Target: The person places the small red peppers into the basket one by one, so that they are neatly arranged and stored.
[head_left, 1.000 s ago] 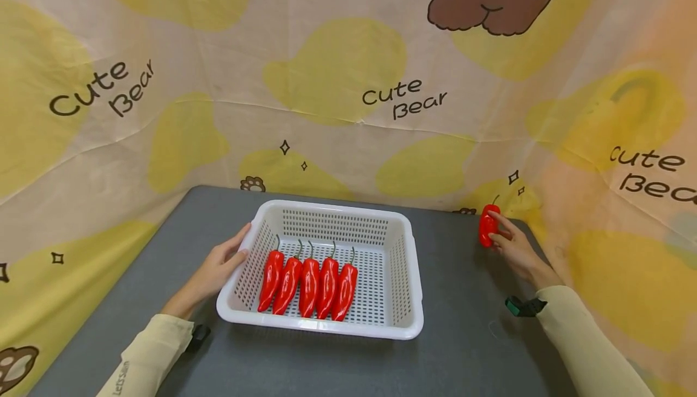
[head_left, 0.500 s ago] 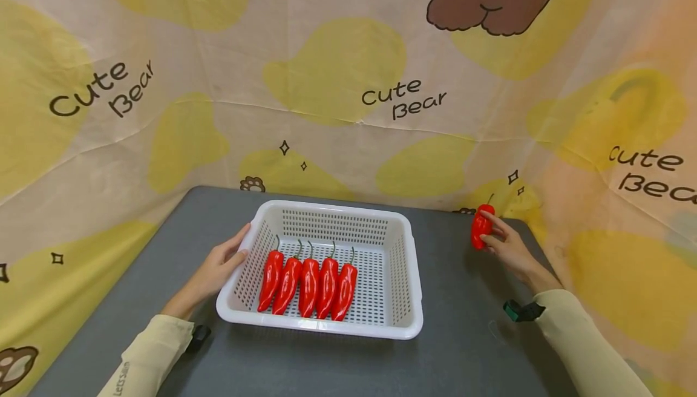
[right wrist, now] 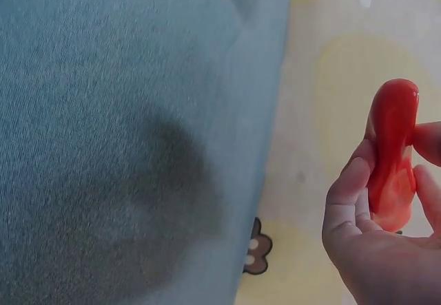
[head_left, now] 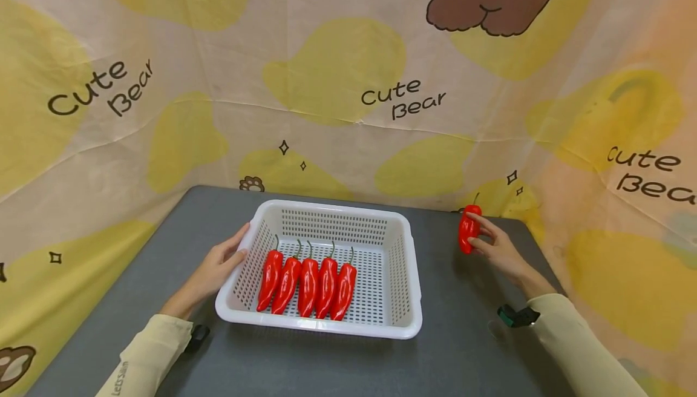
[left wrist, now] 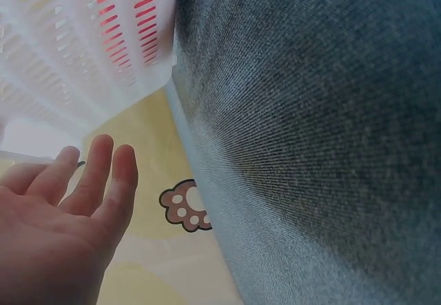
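In the head view, several long red peppers (head_left: 307,282) with green stems lie side by side in the left part of a white perforated plastic basket (head_left: 400,327). Against the basket's left rim rests my left hand (head_left: 218,267), its fingers loosely extended, as the left wrist view also shows. My right hand (head_left: 501,255) pinches another red pepper (head_left: 467,230) between thumb and fingers, right of the basket, stem pointing up. In the right wrist view the fingers wrap both sides of this pepper (right wrist: 393,146), and a dark shadow falls on the table below.
The basket stands on a dark grey table (head_left: 337,367). Behind and at the sides hangs a printed cloth (head_left: 327,82) with bears and lettering, meeting the table's far edge. Black bands (head_left: 520,316) are on both wrists.
My right hand has moved left toward the basket, carrying the pepper. My left hand, the basket and the peppers in it have stayed in place.
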Demonstrator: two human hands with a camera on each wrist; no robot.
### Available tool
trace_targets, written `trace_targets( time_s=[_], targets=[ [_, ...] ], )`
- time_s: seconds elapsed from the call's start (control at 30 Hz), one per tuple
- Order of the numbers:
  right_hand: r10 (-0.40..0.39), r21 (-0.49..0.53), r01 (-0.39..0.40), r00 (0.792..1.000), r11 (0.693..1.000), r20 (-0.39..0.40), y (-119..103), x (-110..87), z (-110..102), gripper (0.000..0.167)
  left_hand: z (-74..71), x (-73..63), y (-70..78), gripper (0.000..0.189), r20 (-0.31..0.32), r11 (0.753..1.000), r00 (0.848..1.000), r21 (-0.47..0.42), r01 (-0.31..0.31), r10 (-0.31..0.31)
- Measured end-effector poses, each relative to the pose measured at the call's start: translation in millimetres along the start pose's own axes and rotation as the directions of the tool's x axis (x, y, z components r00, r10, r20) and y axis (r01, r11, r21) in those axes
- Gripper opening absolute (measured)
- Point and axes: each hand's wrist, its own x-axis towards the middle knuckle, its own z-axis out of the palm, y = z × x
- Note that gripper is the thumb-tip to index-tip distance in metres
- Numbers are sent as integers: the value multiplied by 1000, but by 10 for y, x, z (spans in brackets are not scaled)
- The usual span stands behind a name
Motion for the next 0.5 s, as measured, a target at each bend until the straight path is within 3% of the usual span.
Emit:
trace_targets(
  time_s=[0.5],
  targets=[
    [-66,21,65,996,998,66,-179,14,209,61,-4,4,-13,63,3,1000,1000,-5,7,-7]
  ],
)
